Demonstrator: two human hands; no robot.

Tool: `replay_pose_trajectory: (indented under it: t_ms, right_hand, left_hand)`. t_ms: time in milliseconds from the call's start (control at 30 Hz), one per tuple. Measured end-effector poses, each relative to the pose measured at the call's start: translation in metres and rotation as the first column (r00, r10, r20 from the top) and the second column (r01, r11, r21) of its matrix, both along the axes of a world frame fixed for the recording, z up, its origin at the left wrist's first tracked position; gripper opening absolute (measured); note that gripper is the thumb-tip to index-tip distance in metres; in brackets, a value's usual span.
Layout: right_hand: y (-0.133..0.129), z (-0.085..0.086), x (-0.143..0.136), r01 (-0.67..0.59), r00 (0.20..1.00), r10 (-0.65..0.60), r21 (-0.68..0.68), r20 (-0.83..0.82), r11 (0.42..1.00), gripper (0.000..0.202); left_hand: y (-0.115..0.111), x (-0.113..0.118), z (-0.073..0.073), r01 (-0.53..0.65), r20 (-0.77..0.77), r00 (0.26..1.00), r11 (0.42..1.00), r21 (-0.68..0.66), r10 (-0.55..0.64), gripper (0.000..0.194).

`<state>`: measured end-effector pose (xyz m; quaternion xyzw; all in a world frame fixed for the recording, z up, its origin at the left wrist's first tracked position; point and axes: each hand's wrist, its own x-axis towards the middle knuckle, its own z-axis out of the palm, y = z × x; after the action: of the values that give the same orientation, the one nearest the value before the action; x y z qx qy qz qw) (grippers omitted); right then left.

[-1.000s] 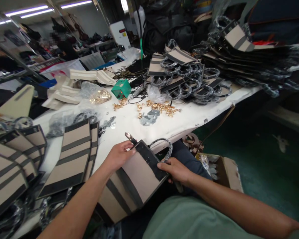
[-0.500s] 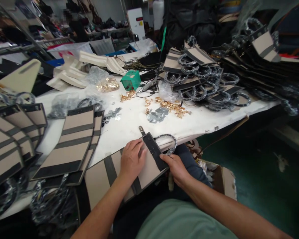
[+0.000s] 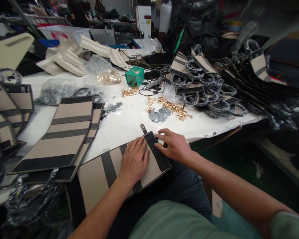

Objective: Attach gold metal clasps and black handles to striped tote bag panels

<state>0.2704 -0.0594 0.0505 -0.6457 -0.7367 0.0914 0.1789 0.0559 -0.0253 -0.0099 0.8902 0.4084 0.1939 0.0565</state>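
A beige panel with dark stripes (image 3: 151, 166) lies slanted across the table's front edge and my lap. My left hand (image 3: 134, 159) rests flat on it, fingers spread and holding nothing. At the panel's black end strip (image 3: 156, 154), my right hand (image 3: 173, 144) has its fingers bent and apart over the edge; nothing shows in its grip. A small metal-tipped tab (image 3: 144, 128) sticks out from the panel's far corner. Gold-coloured metal pieces (image 3: 175, 109) and thin grey plates (image 3: 159, 115) lie beyond the panel.
Striped panels (image 3: 69, 132) are stacked on the left. A green box (image 3: 135, 76) stands mid-table beside a corded tool (image 3: 151, 85). Panels with wrapped ring handles (image 3: 204, 83) are piled on the right. A person in dark clothing (image 3: 77, 15) is in the back left.
My right hand has left the panel's near corner and moved up along the black strip, its fingers now apart. The wrapped handle beside the panel is no longer visible. The view has shifted.
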Motion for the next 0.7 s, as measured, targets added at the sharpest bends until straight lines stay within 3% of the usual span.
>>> replay_pose_trajectory:
  t_ms: [100,233,467,700]
  right_hand:
    - [0.022,-0.009,-0.01,-0.074,0.988,0.085,-0.091,0.125,0.993,0.046]
    - [0.024,-0.019,-0.01,-0.047,0.987,0.068,-0.138,0.145,0.989,0.05]
    - [0.027,-0.021,-0.004,-0.041,0.993,0.061,-0.192,0.099,0.981,0.05]
    - [0.025,-0.02,-0.007,-0.055,0.984,0.089,-0.211,0.155,0.976,0.052]
  left_hand:
    - [0.0,-0.001,-0.001,0.001,0.017,1.0,1.0,-0.019,0.0,0.051]
    - [0.002,-0.001,0.001,-0.009,0.049,0.999,0.998,-0.065,0.012,0.051]
    - [0.005,-0.001,0.004,-0.03,0.029,0.999,0.994,-0.107,0.033,0.05]
    - [0.006,-0.001,0.003,-0.021,0.03,0.999,0.993,-0.114,0.025,0.05]
